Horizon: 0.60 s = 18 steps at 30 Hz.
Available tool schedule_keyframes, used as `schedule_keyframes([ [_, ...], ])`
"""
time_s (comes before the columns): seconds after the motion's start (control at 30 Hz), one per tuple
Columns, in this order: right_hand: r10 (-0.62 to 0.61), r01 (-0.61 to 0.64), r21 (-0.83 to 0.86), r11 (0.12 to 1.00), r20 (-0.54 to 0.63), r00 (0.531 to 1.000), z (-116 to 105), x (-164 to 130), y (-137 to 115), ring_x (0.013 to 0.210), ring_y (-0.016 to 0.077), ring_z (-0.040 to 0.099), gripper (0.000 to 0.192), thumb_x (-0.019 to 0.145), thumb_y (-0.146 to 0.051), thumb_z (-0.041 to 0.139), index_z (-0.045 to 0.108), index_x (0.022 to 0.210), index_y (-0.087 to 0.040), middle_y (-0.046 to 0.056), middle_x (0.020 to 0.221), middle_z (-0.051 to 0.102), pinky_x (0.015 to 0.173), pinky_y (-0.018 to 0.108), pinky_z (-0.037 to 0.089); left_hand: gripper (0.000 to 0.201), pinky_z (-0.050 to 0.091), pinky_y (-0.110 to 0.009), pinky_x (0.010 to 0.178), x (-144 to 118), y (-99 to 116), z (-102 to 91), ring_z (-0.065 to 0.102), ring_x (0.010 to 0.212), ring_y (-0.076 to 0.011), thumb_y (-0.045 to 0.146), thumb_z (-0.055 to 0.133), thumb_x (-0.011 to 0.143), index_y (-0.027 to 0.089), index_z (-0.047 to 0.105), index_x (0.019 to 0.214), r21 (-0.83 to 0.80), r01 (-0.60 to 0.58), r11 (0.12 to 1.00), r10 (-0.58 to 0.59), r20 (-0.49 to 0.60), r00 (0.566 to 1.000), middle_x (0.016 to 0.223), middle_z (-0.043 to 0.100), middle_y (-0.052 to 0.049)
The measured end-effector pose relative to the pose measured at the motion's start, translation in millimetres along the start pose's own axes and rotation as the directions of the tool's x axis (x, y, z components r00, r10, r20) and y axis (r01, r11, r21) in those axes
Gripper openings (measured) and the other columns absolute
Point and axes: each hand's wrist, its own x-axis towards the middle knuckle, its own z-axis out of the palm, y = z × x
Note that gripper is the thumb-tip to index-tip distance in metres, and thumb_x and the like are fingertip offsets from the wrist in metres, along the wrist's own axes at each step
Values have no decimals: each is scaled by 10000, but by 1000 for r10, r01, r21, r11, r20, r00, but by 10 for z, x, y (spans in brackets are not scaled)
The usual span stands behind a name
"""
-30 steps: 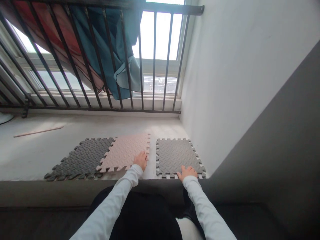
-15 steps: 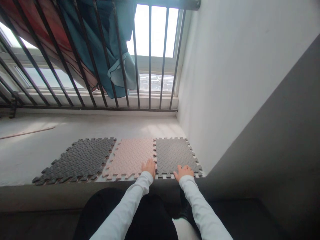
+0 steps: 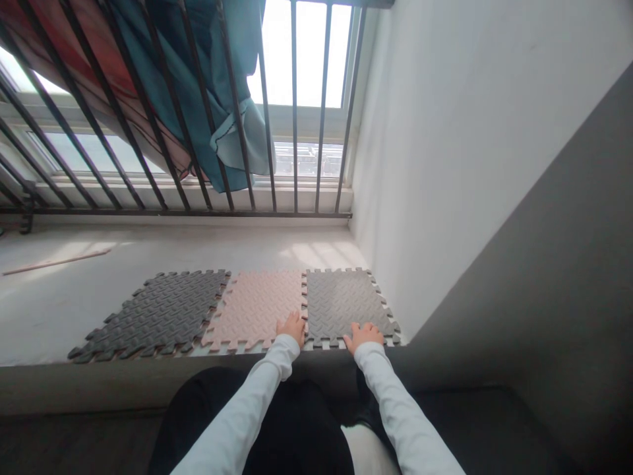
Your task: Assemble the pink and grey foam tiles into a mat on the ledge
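1. Pink mat (image 3: 260, 307): shifted right over the last second; earlier gap to light grey mat (image 3: 346, 303) closed, edges now touching or nearly so.
2. Dark grey mat (image 3: 153, 310): right edge, overlapped by pink before, now uncovered.
3. Left hand (image 3: 293, 327): moved right, nearer right hand (image 3: 364, 334).

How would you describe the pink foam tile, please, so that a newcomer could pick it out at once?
A pale ledge lies in front of the dark metal railing. On it, the pink foam tile lies between a dark grey tile and a lighter grey tile, its near right corner under the left hand. Its pink colour sets it apart from both neighbours.
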Motion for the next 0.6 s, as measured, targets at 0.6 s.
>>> schedule_keyframes([
  [0.6, 1, 0, -15, 1000, 24, 1000, 24, 7, -16, 989, 329, 484, 479, 787, -493, 402, 489, 1133, -174, 243, 1124, 496, 717, 399, 309, 568, 180, -570, 984, -186, -30, 91, 164, 1288, -279, 455, 332, 800, 208, 307, 1311, 108, -114, 988, 114, 9, 993, 1427, 199, -78],
])
